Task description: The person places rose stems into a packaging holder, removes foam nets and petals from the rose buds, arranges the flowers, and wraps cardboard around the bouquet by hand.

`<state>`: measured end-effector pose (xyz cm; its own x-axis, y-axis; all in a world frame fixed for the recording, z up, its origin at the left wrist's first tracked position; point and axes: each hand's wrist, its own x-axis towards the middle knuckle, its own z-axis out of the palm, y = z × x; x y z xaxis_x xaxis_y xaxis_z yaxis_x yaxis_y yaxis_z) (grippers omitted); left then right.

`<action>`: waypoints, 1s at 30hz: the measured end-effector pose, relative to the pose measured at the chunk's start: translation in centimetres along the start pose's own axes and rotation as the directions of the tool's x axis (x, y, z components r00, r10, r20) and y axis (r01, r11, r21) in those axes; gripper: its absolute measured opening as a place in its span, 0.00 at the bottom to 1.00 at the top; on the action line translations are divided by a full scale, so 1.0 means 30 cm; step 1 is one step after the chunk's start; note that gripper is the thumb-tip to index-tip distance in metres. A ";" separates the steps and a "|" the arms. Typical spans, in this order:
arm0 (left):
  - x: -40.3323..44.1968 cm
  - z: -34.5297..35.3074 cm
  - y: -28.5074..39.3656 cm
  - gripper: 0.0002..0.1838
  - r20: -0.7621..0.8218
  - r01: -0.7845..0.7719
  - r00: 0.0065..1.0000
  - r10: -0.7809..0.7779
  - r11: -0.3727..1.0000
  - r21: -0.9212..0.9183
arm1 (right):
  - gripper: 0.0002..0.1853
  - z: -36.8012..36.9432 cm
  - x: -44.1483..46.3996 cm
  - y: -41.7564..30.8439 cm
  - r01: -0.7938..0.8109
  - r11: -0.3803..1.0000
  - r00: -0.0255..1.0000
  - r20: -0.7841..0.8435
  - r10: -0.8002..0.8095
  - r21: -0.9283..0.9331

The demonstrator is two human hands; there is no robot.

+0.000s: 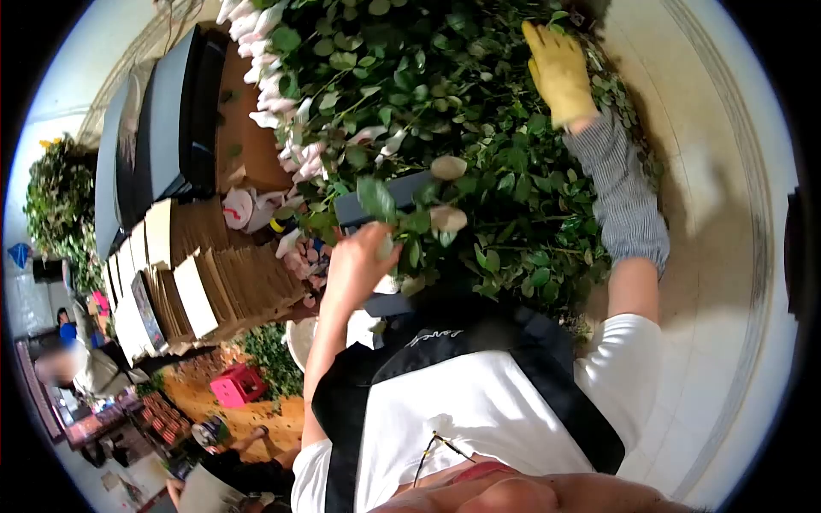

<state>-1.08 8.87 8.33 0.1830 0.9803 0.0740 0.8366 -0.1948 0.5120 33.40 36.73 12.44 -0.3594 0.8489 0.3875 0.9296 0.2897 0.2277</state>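
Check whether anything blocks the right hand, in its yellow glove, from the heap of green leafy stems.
Nothing visible does: the yellow-gloved right hand is at the right side of the heap of green leafy stems, foliage directly beside it. Whether it grips any is unclear.

Single round view from the head, close, forward and down over black apron (pixel 453 333) and leafy stems (pixel 479 111).
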 end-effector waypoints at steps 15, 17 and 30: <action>-0.073 0.068 -0.236 0.22 0.243 0.227 0.966 -0.092 0.754 -0.616 | 0.25 -0.287 -0.399 -0.106 0.325 0.879 0.941 -0.026 -0.338 0.350; -0.072 0.155 -0.209 0.20 -0.099 -0.121 0.990 0.103 0.970 -0.209 | 0.26 -0.362 -0.398 -0.142 0.361 0.855 0.932 -0.138 -0.334 0.371; -0.088 0.230 -0.256 0.13 -0.018 -0.291 0.957 0.291 0.947 -0.137 | 0.29 -0.433 -0.629 -0.116 -0.259 0.677 0.956 0.281 0.079 0.689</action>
<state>-4.42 7.55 -1.70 0.4093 0.8816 0.2350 0.6681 -0.4650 0.5809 35.89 13.95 15.93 -0.2472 0.9592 0.1373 0.7783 0.2809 -0.5616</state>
